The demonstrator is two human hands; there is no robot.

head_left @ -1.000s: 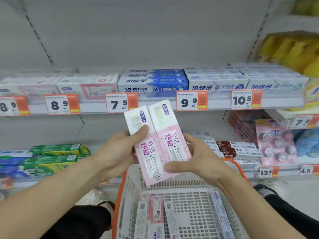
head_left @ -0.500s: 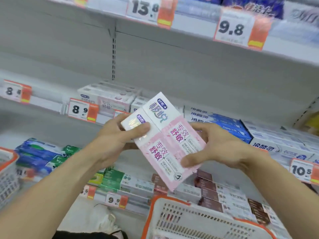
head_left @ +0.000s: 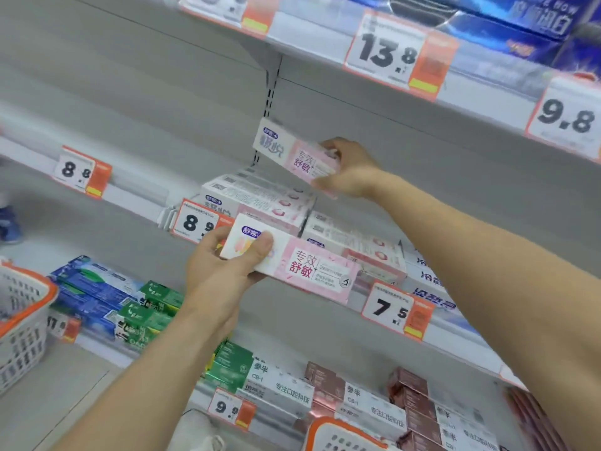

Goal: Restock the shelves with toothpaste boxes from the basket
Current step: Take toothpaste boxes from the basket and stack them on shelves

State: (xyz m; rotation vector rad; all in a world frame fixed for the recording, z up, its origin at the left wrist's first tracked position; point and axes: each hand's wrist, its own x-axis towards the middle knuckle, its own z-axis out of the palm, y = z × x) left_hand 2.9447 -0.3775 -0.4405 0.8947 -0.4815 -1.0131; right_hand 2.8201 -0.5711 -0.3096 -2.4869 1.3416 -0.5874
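Head view: right hand (head_left: 349, 170) grips pink box (head_left: 294, 154), seemingly above stack (head_left: 257, 200).

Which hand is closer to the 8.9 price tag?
Left. The left hand holds a pink box right beside the 8.9 price tag; the right hand holds another box higher up, farther away.

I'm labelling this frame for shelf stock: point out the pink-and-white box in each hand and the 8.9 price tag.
Pink-and-white toothpaste box in the right hand (head_left: 294, 156): head view, its printed front face.
Pink-and-white toothpaste box in the left hand (head_left: 304, 266): head view, pink lettered panel.
White-and-orange 8.9 price tag (head_left: 195, 222): head view, the printed digits.
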